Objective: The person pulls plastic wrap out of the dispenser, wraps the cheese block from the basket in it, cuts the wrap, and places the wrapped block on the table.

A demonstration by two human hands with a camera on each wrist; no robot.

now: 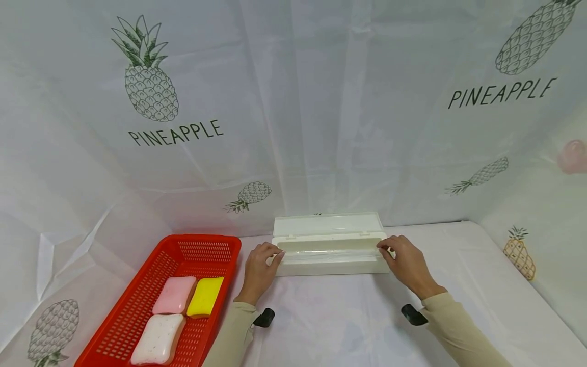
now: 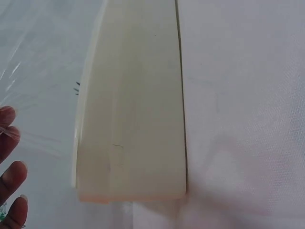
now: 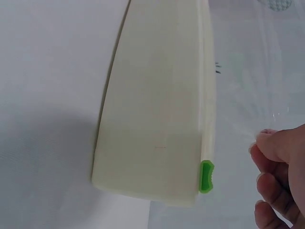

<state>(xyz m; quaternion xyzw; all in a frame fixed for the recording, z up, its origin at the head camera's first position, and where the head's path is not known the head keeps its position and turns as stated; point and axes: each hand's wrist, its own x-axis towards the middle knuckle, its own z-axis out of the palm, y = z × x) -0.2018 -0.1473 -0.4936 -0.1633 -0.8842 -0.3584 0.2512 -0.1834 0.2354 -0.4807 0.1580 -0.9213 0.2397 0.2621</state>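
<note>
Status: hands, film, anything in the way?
Left hand and right hand pinch clear film. Film spans between them at open white box. No obstruction seen; red basket off left.

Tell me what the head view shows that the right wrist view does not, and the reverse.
Only the head view: the red perforated plastic basket, holding a pink rounded block, a yellow rounded block and a speckled whitish rounded block; also the left hand and the beige sleeves.

Only the right wrist view: the small bright-green piece at the edge of the long white plastic box.

Both: that box, the right hand and the thin clear plastic film it pinches.
</note>
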